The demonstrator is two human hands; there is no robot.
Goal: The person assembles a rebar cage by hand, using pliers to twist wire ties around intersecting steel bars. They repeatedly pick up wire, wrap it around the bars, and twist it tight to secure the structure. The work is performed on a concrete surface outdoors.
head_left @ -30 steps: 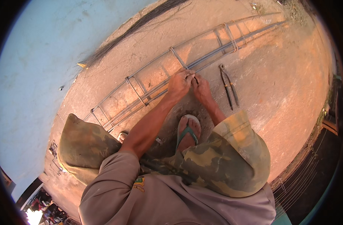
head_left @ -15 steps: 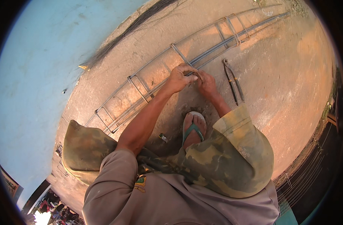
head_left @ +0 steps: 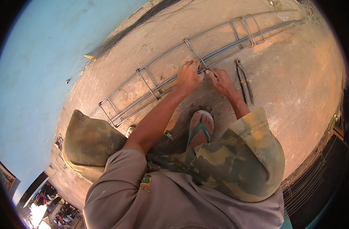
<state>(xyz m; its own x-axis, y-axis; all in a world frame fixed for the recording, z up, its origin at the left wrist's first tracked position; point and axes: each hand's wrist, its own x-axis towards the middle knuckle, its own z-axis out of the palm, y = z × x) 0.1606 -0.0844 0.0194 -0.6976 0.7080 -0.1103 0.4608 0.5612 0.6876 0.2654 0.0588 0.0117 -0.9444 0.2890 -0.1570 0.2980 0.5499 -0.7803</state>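
A long steel rebar cage (head_left: 162, 54) with rectangular stirrups lies on the ground across my front. My left hand (head_left: 189, 77) is closed, its fingers curled at the near rods beside a crossing stirrup (head_left: 196, 54). Just right of that same joint, my right hand (head_left: 222, 81) pinches with thumb and forefinger against the rods. Whatever sits in that pinch is too small to make out. To the right of my right hand, long-handled pincers (head_left: 240, 72) with dark, yellow-banded handles rest on the ground.
A bundle of thin dark wires (head_left: 130, 30) runs along the foot of a light blue wall (head_left: 41, 68). My sandalled foot (head_left: 201, 128) stands on the ground (head_left: 296, 103) below the cage. Several loose stirrups (head_left: 247, 30) hang together farther along the cage.
My hands were touching each other; now they are slightly apart on either side of the rod joint. My left fingers have curled in at the rods. The whole view has shifted a little.
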